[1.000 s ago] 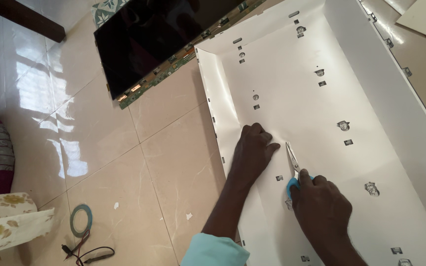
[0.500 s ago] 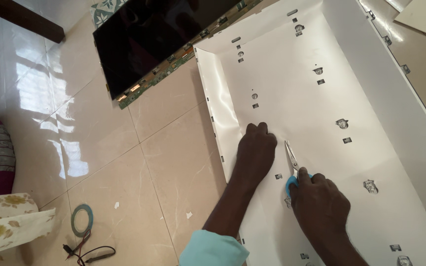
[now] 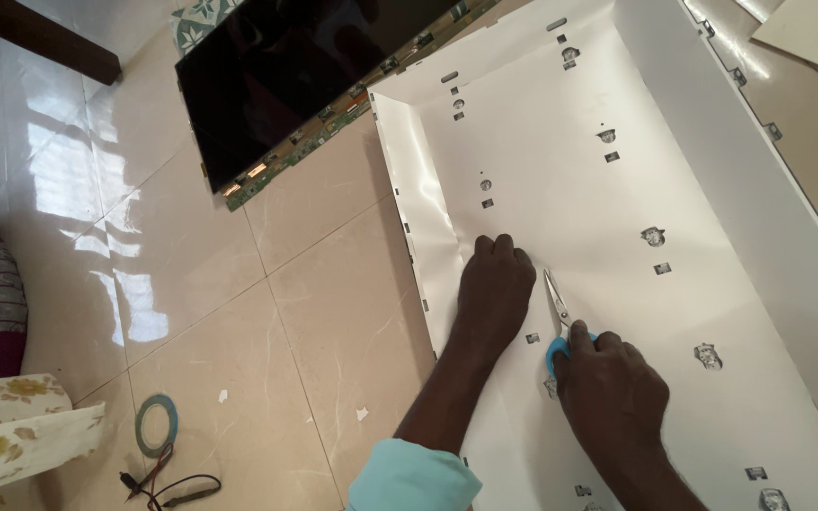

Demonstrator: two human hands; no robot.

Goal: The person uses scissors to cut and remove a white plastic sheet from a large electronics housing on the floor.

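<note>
The white reflective sheet (image 3: 560, 189) — thin, glossy, creased along its left fold — lies spread in a shallow white tray-shaped back panel (image 3: 759, 208) on the beige tiled floor (image 3: 267, 312). The left hand (image 3: 494, 284) is curled into a loose fist, knuckles pressing the sheet flat. The right hand (image 3: 613, 388) grips blue-handled steel scissors (image 3: 557, 317), blades pointing away, tips resting on the sheet. No cut shows near the blades, so the work looks barely begun; the rows of small lens openings (image 3: 653, 237) sit untouched. A black glass display panel (image 3: 295, 76) lies well apart, and a blue tape roll (image 3: 157, 424) lies near thin wires.
</note>
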